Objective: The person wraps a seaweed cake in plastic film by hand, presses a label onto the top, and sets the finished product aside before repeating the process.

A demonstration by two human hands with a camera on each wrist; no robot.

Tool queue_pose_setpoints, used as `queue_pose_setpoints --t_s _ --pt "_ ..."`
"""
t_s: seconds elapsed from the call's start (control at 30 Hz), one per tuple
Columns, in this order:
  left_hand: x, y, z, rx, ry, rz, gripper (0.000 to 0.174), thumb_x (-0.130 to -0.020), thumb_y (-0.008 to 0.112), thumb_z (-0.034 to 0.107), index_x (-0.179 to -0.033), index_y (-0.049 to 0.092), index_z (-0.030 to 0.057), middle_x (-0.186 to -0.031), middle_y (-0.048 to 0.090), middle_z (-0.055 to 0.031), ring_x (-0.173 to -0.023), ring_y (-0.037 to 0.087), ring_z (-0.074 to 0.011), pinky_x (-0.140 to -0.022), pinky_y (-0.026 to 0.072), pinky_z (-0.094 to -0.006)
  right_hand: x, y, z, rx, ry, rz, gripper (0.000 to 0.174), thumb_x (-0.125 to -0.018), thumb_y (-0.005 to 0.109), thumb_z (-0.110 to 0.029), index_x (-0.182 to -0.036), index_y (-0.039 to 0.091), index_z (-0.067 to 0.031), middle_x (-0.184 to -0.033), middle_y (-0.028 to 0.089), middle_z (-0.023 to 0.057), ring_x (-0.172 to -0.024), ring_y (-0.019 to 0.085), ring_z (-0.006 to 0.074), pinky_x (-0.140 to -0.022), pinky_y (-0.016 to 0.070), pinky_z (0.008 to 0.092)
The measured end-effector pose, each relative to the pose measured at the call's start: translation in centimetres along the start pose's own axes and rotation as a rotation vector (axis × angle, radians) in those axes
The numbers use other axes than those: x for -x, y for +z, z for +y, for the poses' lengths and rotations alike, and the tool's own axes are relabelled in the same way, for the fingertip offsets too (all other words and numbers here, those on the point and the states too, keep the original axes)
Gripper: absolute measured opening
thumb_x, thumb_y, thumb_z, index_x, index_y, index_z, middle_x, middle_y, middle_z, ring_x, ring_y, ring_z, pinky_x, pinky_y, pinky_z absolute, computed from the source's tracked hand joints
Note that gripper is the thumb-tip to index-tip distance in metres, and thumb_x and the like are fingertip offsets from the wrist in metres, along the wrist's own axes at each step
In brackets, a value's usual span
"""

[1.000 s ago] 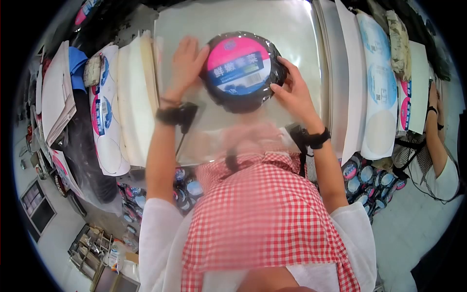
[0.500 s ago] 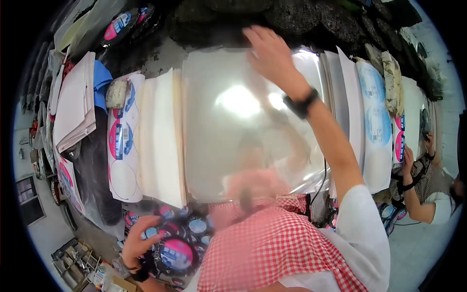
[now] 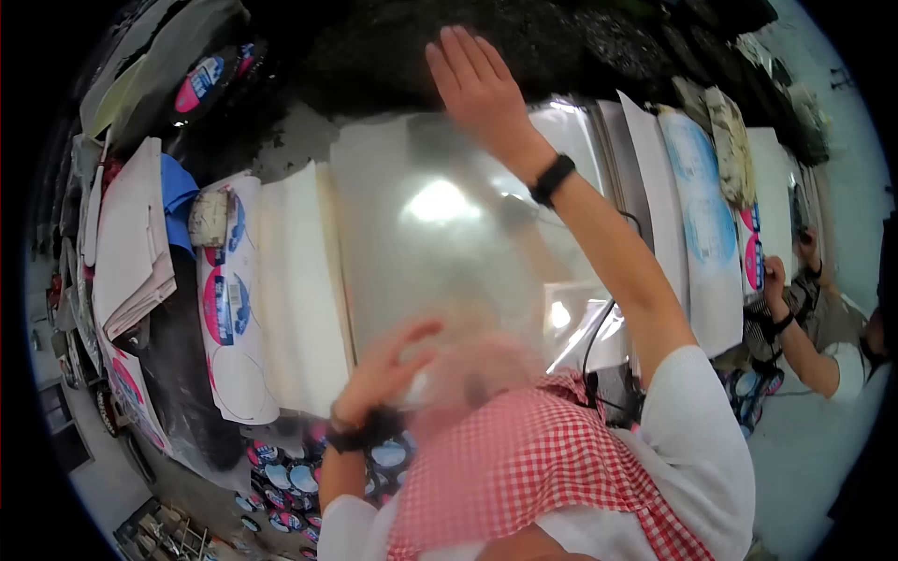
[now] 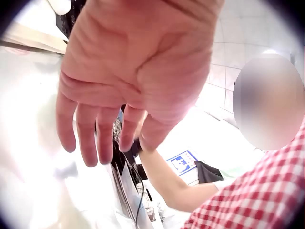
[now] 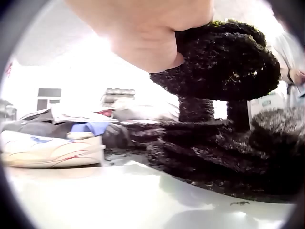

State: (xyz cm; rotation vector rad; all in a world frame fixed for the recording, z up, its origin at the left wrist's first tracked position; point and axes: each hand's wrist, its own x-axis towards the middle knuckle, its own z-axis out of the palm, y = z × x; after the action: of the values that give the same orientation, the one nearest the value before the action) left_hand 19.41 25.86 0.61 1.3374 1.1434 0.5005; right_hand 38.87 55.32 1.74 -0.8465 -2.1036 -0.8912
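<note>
Our left hand (image 3: 383,369) hovers nearest us, over the near edge of the clear film (image 3: 440,252). Its palm faces the wrist camera, with four fingers and one thumb loosely straight, holding nothing. We count one glossy spread of that film lying flat on the surface. One white paper stack (image 3: 295,280) sits just to its left, and one printed label sheet (image 3: 224,299) lies beside that. Below the near edge lie wrapped rounds (image 3: 290,477), too many to count. Farthest out, our right hand (image 3: 477,84) reaches past the film's far edge. Its fingers are straight and together, touching one dark round cake (image 5: 224,62) above the black heap (image 3: 374,56); we see no clear grip.
</note>
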Motion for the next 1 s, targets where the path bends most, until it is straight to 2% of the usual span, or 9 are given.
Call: queue_pose_setpoints --t_s 0.2,0.33,0.43,0.57,0.6,0.73,0.83,0.9,1.0 --pt "-3.8 2.7 -0.8 0.309 -0.012 0.624 0.049 -0.102 0.046 0.023 -0.144 0.035 0.0014 -0.136 0.051 -0.0140 -0.129 0.046 -0.0230 -0.107 0.0355 -0.0344 12.9 -21.3 -6.0 -0.338 0.027 -0.497 0.044 -0.083 0.055 -0.013 -0.125 0.055 0.0016 -0.135 0.052 0.0227 -0.126 0.050 0.0343 -0.108 0.0376 0.0451" --pt "-6.4 6.7 -3.3 0.140 0.138 0.745 0.049 -0.103 0.044 0.024 -0.145 0.034 0.0002 -0.143 0.043 -0.0162 -0.134 0.041 -0.0243 -0.110 0.0321 -0.0357 19.1 -24.8 -7.6 -0.431 -0.080 -0.838 0.053 -0.084 0.058 -0.018 -0.133 0.050 -0.0027 -0.144 0.044 0.0195 -0.133 0.042 0.0333 -0.109 0.0341 0.0471" --pt "-6.9 8.0 -4.7 -0.092 0.219 0.810 0.050 -0.102 0.046 0.023 -0.145 0.035 -0.0003 -0.145 0.041 -0.0172 -0.134 0.040 -0.0267 -0.111 0.0310 -0.0362 19.5 -25.1 -6.0 -0.603 0.396 -0.588 0.062 -0.082 0.064 -0.026 -0.136 0.047 -0.0024 -0.146 0.040 0.0191 -0.134 0.039 0.0344 -0.111 0.0309 0.0483" --pt "-10.1 10.3 -4.1 -0.177 0.309 0.928 0.050 -0.099 0.051 0.022 -0.141 0.040 -0.0016 -0.142 0.043 -0.0189 -0.130 0.043 -0.0300 -0.109 0.0331 -0.0389 21.3 -18.9 -7.5 -0.865 1.164 -0.360 0.067 -0.084 0.068 -0.029 -0.138 0.043 0.0005 -0.144 0.037 0.0248 -0.132 0.036 0.0408 -0.110 0.0307 0.0471" --pt "-11.0 10.3 -3.4 -0.162 0.343 0.950 0.049 -0.098 0.053 0.022 -0.140 0.041 -0.0019 -0.140 0.044 -0.0197 -0.129 0.044 -0.0311 -0.108 0.0339 -0.0398 21.0 -17.8 -8.1 -0.737 1.021 -0.388 0.061 -0.086 0.066 -0.024 -0.136 0.043 0.0020 -0.142 0.038 0.0264 -0.130 0.037 0.0428 -0.109 0.0313 0.0465" --pt "-12.2 8.8 -3.1 -0.304 0.288 1.026 0.047 -0.096 0.056 0.021 -0.136 0.045 -0.0010 -0.133 0.047 -0.0217 -0.122 0.047 -0.0356 -0.104 0.0367 -0.0419 19.8 -15.0 -7.9 -0.689 0.934 -0.353 0.054 -0.085 0.066 -0.017 -0.132 0.047 0.0027 -0.141 0.038 0.0259 -0.129 0.037 0.0441 -0.107 0.0322 0.0489" --pt "-13.3 8.8 -3.4 -0.391 0.278 1.086 0.047 -0.095 0.057 0.021 -0.136 0.046 0.0005 -0.130 0.048 -0.0219 -0.119 0.049 -0.0382 -0.102 0.0387 -0.0426 17.7 -16.3 -7.7 -0.302 0.632 -0.452 0.055 -0.083 0.069 -0.019 -0.130 0.050 0.0025 -0.142 0.038 0.0249 -0.129 0.037 0.0441 -0.106 0.0324 0.0518" --pt "-13.2 8.9 -3.9 -0.436 0.268 1.102 0.046 -0.095 0.057 0.022 -0.135 0.046 0.0014 -0.130 0.048 -0.0218 -0.118 0.049 -0.0387 -0.101 0.0394 -0.0434 17.7 -17.1 -9.4 -0.551 0.507 -0.592 0.057 -0.086 0.063 -0.045 -0.136 0.052 -0.0202 -0.149 0.031 0.0223 -0.136 0.029 0.0421 -0.108 0.0236 0.0599" --pt "-8.2 6.5 -2.1 -0.934 0.431 0.921 0.038 -0.093 0.060 0.021 -0.124 0.053 0.0014 -0.133 0.047 -0.0210 -0.123 0.045 -0.0380 -0.104 0.0363 -0.0453 19.0 -17.1 -9.4 -0.546 0.374 -0.659 0.057 -0.083 0.060 -0.057 -0.136 0.052 -0.0353 -0.152 0.028 0.0192 -0.140 0.024 0.0405 -0.108 0.0191 0.0621"
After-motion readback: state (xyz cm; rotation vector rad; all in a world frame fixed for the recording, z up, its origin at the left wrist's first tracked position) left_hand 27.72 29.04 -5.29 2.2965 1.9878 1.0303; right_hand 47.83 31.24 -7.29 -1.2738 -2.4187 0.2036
